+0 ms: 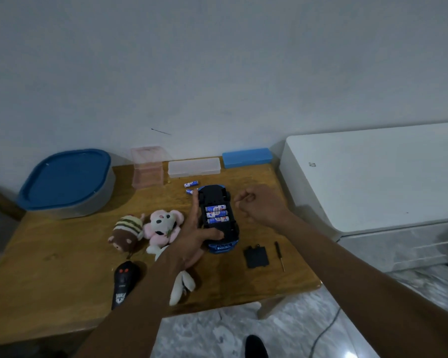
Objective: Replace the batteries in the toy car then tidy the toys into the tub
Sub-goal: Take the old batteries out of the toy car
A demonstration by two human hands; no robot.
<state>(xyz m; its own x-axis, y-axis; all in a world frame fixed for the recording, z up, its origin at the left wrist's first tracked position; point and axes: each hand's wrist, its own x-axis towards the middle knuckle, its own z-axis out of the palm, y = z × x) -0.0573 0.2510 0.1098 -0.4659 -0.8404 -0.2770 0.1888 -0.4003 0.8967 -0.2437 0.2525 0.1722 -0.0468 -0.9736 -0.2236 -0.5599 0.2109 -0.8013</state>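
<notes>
Steadying the upturned toy car (230, 229) at frame centre, my left hand (190, 240) lies straight-fingered along its side, thumb on the chassis. My right hand (259, 205) hovers just right of it, curled, seemingly empty. Three batteries (216, 214) fill the bay, so next I reckon the cover (256, 256), lower right, needs fitting, then the screwdriver (279, 254).

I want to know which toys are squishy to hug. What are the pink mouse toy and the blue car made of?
The pink mouse toy looks like soft plush fabric: its surface is fuzzy and matte, and its edges are rounded and floppy. The blue car, lying upside down, looks like hard plastic: it has a smooth, slightly shiny blue shell and a black underside with moulded battery slots. So the mouse is probably the squishy one.
</notes>
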